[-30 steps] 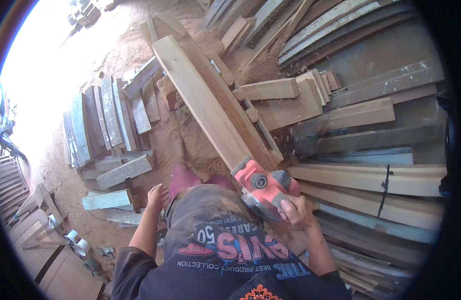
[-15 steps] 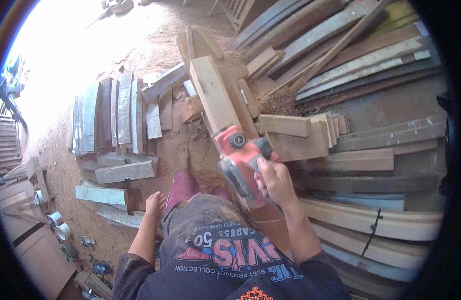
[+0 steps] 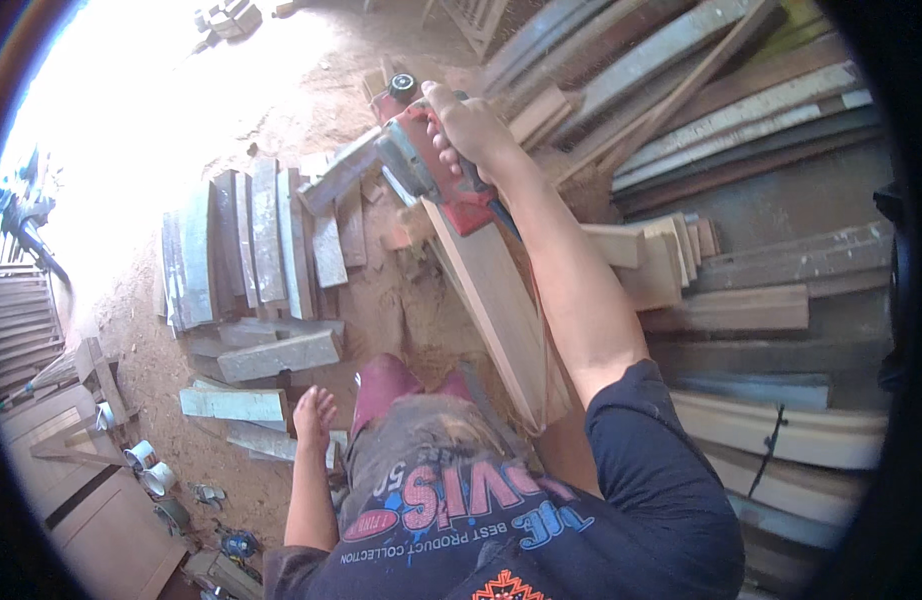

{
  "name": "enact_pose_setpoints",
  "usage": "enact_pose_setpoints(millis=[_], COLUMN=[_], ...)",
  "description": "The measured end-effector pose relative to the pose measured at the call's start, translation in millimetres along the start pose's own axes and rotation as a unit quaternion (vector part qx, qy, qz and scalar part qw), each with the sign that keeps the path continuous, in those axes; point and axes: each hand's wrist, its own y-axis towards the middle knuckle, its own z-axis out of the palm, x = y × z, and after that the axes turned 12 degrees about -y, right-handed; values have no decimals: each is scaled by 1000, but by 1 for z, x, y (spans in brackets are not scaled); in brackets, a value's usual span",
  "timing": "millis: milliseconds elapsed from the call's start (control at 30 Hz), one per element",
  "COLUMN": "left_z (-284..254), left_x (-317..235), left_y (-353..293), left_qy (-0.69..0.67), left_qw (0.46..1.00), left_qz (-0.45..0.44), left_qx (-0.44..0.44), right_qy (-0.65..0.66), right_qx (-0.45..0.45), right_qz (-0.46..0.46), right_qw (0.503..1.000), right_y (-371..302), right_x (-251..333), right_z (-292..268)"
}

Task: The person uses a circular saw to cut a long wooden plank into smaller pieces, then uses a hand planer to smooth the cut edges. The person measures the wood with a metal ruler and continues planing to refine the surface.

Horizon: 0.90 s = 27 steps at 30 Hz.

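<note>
My right hand (image 3: 471, 130) is wrapped round the handle of a red electric hand planer (image 3: 465, 214). The planer rests on the far part of a thick, pale wooden beam (image 3: 501, 310), which runs from near my legs away from me. A thin cord (image 3: 542, 340) trails back along the beam's right side. To the left of my body, my left hand (image 3: 314, 412) hangs in the air with nothing in it, fingers loosely curled and apart. The planer and my hand hide the beam's far end.
Weathered boards (image 3: 266, 230) lie side by side at the left, with short offcuts (image 3: 281, 355) nearer me. Long planks (image 3: 681, 130) and stacked timber (image 3: 781, 425) fill the right side. White cups (image 3: 159, 478) and wooden panels (image 3: 111, 530) stand at the lower left, on dirt ground.
My right hand has pushed the planer away from me along the beam, from its near part to its far part, and the arm is now stretched out. My left hand stays at my side.
</note>
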Motion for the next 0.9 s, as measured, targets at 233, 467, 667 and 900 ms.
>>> enact_pose_setpoints(millis=[233,467,667,900], left_z=[-1,3,33,27], left_x=[29,88,85,59], left_y=[5,-5,-5,8], left_qy=[79,126,153,40], left_qw=[996,987,986,998], left_qz=[-48,-94,-60,-55], left_qx=[-7,15,42,-14], right_qy=[-84,-79,-38,-54], right_qx=[32,-10,-27,14], right_qz=[15,159,146,55], right_qw=[996,984,988,997], right_y=[-274,-475,-403,-226], right_x=[-125,-183,-157,-95], right_z=[-54,-83,-59,-33])
